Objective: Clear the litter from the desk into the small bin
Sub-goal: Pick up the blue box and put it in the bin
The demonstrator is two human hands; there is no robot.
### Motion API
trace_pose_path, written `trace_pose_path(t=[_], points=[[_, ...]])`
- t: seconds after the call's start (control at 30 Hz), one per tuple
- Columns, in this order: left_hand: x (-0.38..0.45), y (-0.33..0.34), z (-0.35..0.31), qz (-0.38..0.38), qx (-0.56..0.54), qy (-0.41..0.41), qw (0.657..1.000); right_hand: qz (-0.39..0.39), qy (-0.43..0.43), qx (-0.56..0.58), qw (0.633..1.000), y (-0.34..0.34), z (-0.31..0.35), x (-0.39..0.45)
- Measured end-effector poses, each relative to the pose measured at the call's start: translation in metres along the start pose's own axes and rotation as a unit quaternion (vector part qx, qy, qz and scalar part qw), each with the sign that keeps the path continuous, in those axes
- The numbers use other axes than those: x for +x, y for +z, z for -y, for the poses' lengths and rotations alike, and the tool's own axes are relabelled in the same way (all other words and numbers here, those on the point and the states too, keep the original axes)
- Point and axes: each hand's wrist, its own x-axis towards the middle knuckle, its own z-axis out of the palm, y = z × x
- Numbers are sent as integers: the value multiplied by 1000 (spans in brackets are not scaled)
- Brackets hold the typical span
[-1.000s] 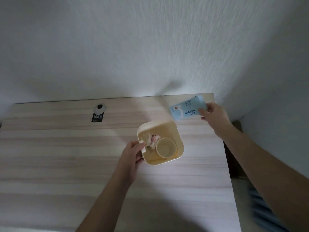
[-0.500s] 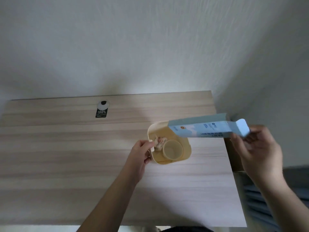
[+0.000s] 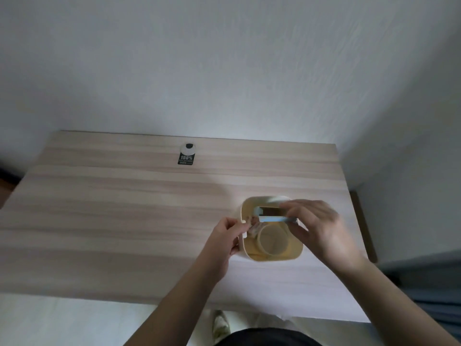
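A small cream bin [image 3: 252,203] stands on the right part of the wooden desk [image 3: 124,208]. Inside it lie a round paper cup [image 3: 272,239] and a crumpled scrap [image 3: 253,224]. My left hand [image 3: 224,236] grips the bin's left rim. Over the bin's mouth, my right hand [image 3: 321,231] holds a light blue carton [image 3: 272,214] end-on, with its open end facing me. The carton's lower part is hidden behind the hand.
A black and white tag [image 3: 186,154] lies near the desk's back edge. A white wall rises behind the desk, and another wall closes in on the right. The desk's right edge runs just past the bin.
My right hand has carried the carton from the desk's far right corner to over the bin and turned it end-down. The left hand has stayed on the rim.
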Motion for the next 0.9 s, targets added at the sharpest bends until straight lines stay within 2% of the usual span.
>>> trace_pose_path(t=[0.23,0.33,0.43,0.5,0.63,0.9], points=[[-25,-26,4,23,26,3,999,38,-35,-26,998,14,37,-1],[-34,-32,4,39,32,15,999,55,-17,-63,996,18,55,0],[-42,-39,3,43,36,31,998,24,17,-74,997,21,70,-1],[-46,-44,2,43,31,38,998,7,5,-86,996,21,75,-2],[-53,-51,4,53,25,44,997,23,-22,-106,994,24,79,-8],[-57,-57,15,66,20,32,997,35,11,-111,993,26,93,-23]])
